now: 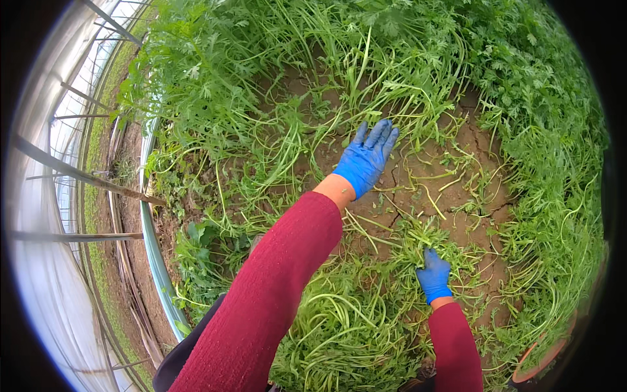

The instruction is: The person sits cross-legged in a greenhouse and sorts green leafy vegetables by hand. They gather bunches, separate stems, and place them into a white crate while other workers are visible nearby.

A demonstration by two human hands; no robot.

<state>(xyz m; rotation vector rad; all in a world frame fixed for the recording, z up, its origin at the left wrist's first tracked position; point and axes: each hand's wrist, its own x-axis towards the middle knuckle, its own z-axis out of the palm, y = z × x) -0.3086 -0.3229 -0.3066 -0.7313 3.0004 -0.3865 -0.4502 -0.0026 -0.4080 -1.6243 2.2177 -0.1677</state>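
In a blue glove, my left hand (367,157) reaches forward over the bare soil, fingers extended and holding nothing. Just past its fingertips stand the bases of leafy green stems (416,100), with feathery leaves like crown daisy greens. My right hand (434,274), also gloved in blue, is lower and to the right, closed around a loose bunch of greens (425,234); its fingers are partly hidden beneath. A heap of pulled or cut greens (343,333) lies close to me, left of my right forearm.
Cracked brown soil (455,196) bears scattered stems. Dense standing greens (548,147) border it at the right and far side. Leftward are a pale green plastic strip (159,274), slanting poles (88,179) and plastic sheeting (36,284). An orange-rimmed container (543,362) sits at lower right.
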